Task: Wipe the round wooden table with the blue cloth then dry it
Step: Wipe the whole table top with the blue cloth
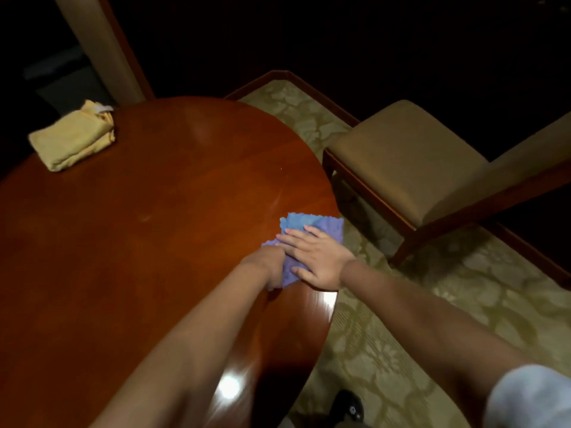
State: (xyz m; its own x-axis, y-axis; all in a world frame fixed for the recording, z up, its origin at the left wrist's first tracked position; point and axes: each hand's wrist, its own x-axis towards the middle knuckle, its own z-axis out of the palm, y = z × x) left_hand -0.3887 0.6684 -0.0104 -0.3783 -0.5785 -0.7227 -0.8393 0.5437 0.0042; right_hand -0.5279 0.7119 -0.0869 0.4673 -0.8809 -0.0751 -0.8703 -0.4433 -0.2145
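- The blue cloth (pixel 312 239) lies rumpled on the round wooden counter (pixel 139 242), right at its right-hand edge, with one corner reaching past the rim over the carpet.
- The right hand (pixel 315 257) lies flat on the cloth, palm down, its grip spread: straight fingers press the fabric onto the wood and the thumb rests on the cloth's near part.
- The left hand (pixel 268 264) sits just beside the right hand, touching it, at the cloth's left and near edge. Its fingers curl under, and its grip seems to bunch that edge of the cloth, though blur hides how the fingertips sit.
- Both forearms reach in from the near side, the left one crossing over the counter, the right one coming in over the carpet.
- Well apart from the hands, far to the left and beyond them, a folded yellow cloth (pixel 72 139) rests near the counter's far left edge.
- To the right of the hands, off the counter, a wooden-framed chair with a tan padded seat (pixel 411 162) stands on the patterned carpet (pixel 463 288).
- Beyond the counter, near the yellow cloth, rises the tan back of another chair (pixel 102 47).
- Bright glare spots shine on the polished wood on the near side of the hands.
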